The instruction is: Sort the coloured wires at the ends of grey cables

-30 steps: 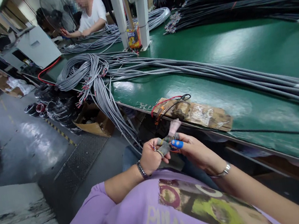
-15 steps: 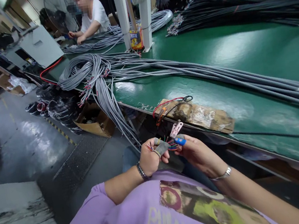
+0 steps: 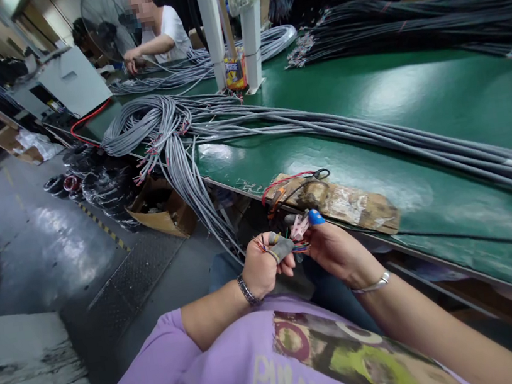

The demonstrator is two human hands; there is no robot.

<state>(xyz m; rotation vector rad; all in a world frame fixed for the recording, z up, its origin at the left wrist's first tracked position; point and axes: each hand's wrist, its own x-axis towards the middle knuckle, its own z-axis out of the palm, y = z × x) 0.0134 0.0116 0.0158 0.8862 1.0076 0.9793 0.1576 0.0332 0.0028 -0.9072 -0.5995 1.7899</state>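
Note:
My left hand [image 3: 264, 266] is closed round a bunch of thin coloured wires [image 3: 300, 247]; grey covers wrap its thumb and finger. The wires stick out on both sides of its grip. Close by on the right, my right hand [image 3: 335, 251] wears a blue cover on the thumb. Between its thumb and fingers sits a small pink clip-like tool [image 3: 298, 228], beside the wire ends; its exact kind is unclear. Grey cables [image 3: 213, 204] hang over the table edge just left of my hands.
More grey cables [image 3: 322, 122] run along the green table [image 3: 412, 84]. A taped cardboard piece [image 3: 357, 203] with red and black leads lies at the near edge. Behind the white posts [image 3: 213, 32], a person [image 3: 170, 35] handles cables. An open box [image 3: 164, 214] is on the floor.
My right hand has risen slightly, its blue-covered thumb now up beside the pink tool. My left hand has stayed nearly still with the wires. The other person's arm has lifted.

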